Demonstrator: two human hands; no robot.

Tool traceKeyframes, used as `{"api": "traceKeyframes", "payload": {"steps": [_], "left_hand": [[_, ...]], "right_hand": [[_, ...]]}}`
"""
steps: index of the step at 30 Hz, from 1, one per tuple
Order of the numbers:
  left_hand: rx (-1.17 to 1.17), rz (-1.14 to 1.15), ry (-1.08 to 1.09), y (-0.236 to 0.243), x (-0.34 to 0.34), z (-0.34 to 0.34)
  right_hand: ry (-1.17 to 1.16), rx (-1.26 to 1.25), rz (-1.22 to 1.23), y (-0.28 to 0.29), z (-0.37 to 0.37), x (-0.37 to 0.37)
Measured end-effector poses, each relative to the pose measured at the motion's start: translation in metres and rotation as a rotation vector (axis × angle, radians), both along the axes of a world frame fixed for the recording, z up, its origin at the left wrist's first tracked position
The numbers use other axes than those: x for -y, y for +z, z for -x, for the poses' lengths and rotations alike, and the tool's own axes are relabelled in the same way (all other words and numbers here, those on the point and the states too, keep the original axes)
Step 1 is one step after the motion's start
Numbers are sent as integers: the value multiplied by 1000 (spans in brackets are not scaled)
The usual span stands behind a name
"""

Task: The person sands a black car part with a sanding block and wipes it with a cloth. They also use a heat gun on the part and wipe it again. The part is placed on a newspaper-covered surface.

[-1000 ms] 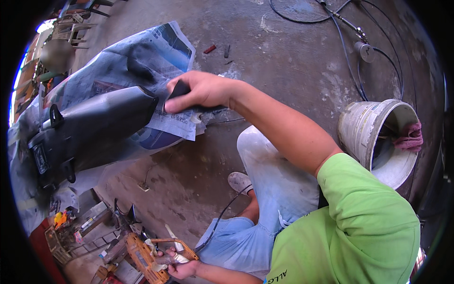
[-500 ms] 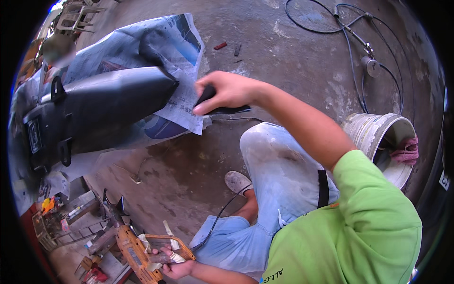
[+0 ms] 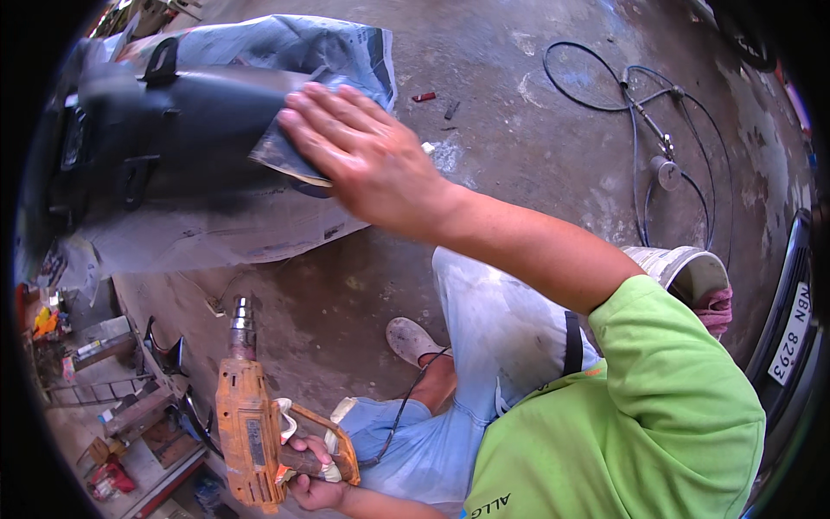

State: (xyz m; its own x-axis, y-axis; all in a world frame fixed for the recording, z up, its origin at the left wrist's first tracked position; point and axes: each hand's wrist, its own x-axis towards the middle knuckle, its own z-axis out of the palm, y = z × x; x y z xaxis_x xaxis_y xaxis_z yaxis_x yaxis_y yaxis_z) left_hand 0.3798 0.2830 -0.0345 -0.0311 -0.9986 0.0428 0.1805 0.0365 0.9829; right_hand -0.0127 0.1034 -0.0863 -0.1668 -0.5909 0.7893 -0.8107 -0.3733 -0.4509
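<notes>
My left hand [image 3: 316,484] is closed around the handle of a worn orange heat gun [image 3: 245,415], its metal nozzle pointing away from me. My right hand [image 3: 367,160] is stretched over the tapered end of a long black plastic panel [image 3: 203,125], with its fingers extended. Beneath those fingers is a dark, flat sheet [image 3: 285,157] with a pale edge, like sandpaper. Motion blurs the panel, which has raised loops along its sides. Newspaper [image 3: 285,39] lies under and behind the panel.
A white bucket [image 3: 683,264] with a pink rag [image 3: 714,311] stands at the right. A dark hose [image 3: 635,147] coils on the concrete floor. Shelving with tools and clutter [image 3: 112,372] fills the lower left. The heat gun's cord [image 3: 402,411] runs past my leg.
My right hand has moved left onto the panel's end, its fingers now extended over the dark sheet. The heat gun has risen into fuller view, nozzle turned upward. The whole view has shifted.
</notes>
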Motion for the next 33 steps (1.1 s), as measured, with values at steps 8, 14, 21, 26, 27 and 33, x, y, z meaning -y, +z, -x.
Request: {"api": "traceKeyframes", "payload": {"steps": [8, 14, 21, 26, 27, 33], "left_hand": [[-30, -5, 234, 0, -30, -31], [-111, -31, 248, -7, -38, -35], [-151, -62, 229, -10, -47, -46], [-195, -66, 293, -6, -46, -34], [-197, -57, 290, -6, -47, -38], [-273, -37, 201, -9, -41, -34]], "right_hand": [[-152, 423, -409, -63, 75, -71], [-72, 157, -27, -5, 52, -31], [-137, -194, -160, -22, -3, -6], [-66, -247, -164, -14, -5, 7], [-98, -274, -179, -34, 6, -8], [-143, -188, -124, -5, -13, 25]]}}
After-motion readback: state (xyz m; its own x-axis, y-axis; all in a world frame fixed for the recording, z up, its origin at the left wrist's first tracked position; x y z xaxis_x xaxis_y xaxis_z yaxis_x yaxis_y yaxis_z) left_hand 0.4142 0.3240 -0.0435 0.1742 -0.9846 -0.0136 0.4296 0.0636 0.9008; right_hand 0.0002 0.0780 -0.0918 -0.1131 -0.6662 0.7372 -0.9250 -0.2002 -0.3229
